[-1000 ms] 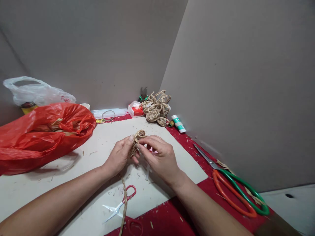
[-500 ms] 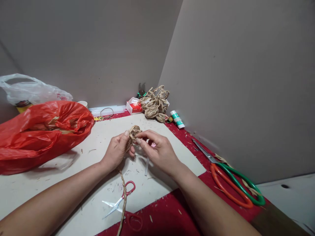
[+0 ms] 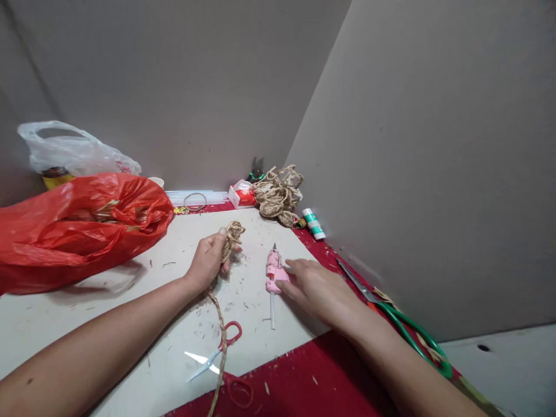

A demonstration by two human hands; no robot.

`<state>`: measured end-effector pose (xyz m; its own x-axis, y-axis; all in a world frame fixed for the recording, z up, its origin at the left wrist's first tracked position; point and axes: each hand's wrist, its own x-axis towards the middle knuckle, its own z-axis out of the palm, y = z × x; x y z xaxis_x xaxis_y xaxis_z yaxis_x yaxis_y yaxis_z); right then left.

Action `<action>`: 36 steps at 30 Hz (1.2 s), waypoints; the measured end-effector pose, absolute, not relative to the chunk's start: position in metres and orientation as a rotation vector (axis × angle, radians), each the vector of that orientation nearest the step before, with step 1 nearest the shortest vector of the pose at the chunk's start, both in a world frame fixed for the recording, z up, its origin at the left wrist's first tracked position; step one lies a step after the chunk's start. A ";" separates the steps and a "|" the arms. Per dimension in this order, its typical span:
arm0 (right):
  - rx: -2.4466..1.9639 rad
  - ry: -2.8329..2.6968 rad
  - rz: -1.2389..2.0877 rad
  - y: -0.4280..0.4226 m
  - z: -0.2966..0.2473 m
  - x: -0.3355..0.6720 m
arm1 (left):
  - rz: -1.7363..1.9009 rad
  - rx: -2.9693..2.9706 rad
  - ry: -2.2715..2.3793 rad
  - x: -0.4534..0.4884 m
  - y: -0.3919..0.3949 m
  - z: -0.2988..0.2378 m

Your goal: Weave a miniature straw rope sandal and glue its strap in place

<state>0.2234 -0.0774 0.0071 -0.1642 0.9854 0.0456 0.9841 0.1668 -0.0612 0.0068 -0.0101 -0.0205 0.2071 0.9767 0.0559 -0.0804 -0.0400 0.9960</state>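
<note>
Pink glue gun (image 3: 272,263) is laid on a pale sheet (image 3: 191,237), between the person's two hands. Its long axis is pointed away from the person: the dark nozzle (image 3: 274,247) is set at the far end, and a translucent glue stick (image 3: 273,313) is seen jutting from the near end. Its handle (image 3: 282,275) is turned to the right, towards the right hand (image 3: 316,285), which is the nearer of the two; the gun is placed just to that hand's left. The thumb and fingers are seen a little spread about the handle, seemingly touching it; whether it is gripped cannot be told, as the palm is hidden.

Well to the gun's left, a small coil of braided cord (image 3: 233,234) is held in the left hand (image 3: 207,259), its fingers curled about it. A loose tail of cord (image 3: 222,341) is trailed below that hand, across small red-handled scissors (image 3: 209,362) with their blades spread.

Beyond the hands, a larger tangle of cord (image 3: 278,194) is heaped. A red plastic bag (image 3: 56,243) is set at the left; large shears (image 3: 362,288) are laid at the right, partly hidden by the right forearm (image 3: 386,347).
</note>
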 end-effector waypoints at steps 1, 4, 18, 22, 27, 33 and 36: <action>-1.979 -2.366 0.043 -0.079 0.004 0.225 | 1.116 1.285 0.974 0.007 -0.010 -0.022; -1.931 -2.432 0.106 -0.083 0.000 0.232 | 1.096 1.288 0.979 0.007 -0.010 -0.023; -1.823 -2.313 0.215 -0.092 -0.011 0.261 | 0.994 1.378 0.937 0.008 -0.011 -0.021; -1.622 -1.693 0.435 -0.100 0.011 0.278 | 1.016 1.385 0.929 0.009 -0.010 -0.024; -1.306 -1.091 0.908 -0.106 0.036 0.251 | 1.023 1.380 0.919 0.010 -0.013 -0.022; -1.467 -1.524 0.928 -0.093 0.020 0.209 | 1.060 1.461 0.969 0.009 -0.014 -0.024; -1.480 -1.733 0.733 -0.088 0.010 0.205 | 1.099 1.547 0.990 0.009 -0.013 -0.028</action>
<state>0.2049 -0.0877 0.0104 -0.0707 0.9839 0.1640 0.5675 0.1749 -0.8046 0.0092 -0.0135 -0.0275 0.2651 0.9469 0.1817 0.0818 -0.2099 0.9743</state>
